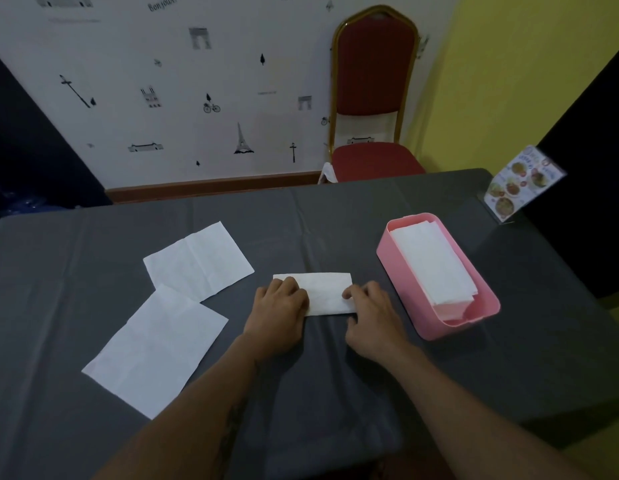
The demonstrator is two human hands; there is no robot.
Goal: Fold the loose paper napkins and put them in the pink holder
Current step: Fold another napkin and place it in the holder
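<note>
A white napkin folded into a narrow rectangle (323,292) lies flat at the middle of the table. My left hand (278,308) presses on its left end, fingers curled over the paper. My right hand (372,311) holds its right end with the fingertips on the edge. Two loose unfolded napkins lie to the left: one further back (199,259) and one nearer me (155,348), their corners overlapping. The pink holder (405,289) stands to the right of my hands, with a stack of folded white napkins (432,265) inside it.
The table wears a dark grey cloth (335,230). A menu card stand (519,183) sits at the far right corner. A red chair with a gold frame (374,98) stands behind the table against the wall.
</note>
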